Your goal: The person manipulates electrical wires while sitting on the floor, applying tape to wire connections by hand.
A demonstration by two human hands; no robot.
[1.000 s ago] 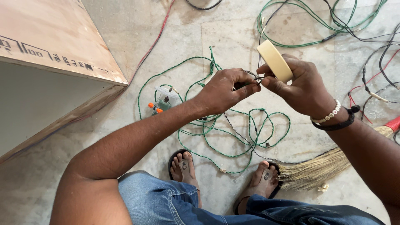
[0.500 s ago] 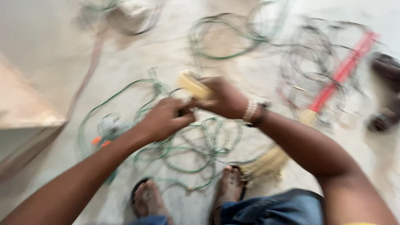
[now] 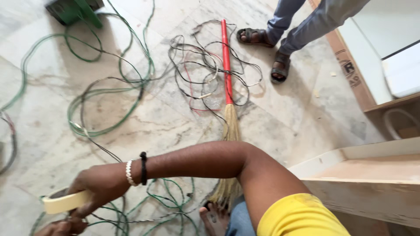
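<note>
Both hands sit low over the floor's near-left corner: the right hand [image 3: 103,188] grips a tape roll [image 3: 65,202] edge-on, seemingly to feed tape toward the green wire [image 3: 168,205] pinched by the left hand [image 3: 61,227], though its grip is half cropped; a broom [image 3: 227,109] lies beyond

Matt cream paper tape roll [image 3: 65,202], glossy plastic-sheathed green wire [image 3: 166,205], polished marble floor [image 3: 153,126], raw plywood box [image 3: 372,175].
</note>
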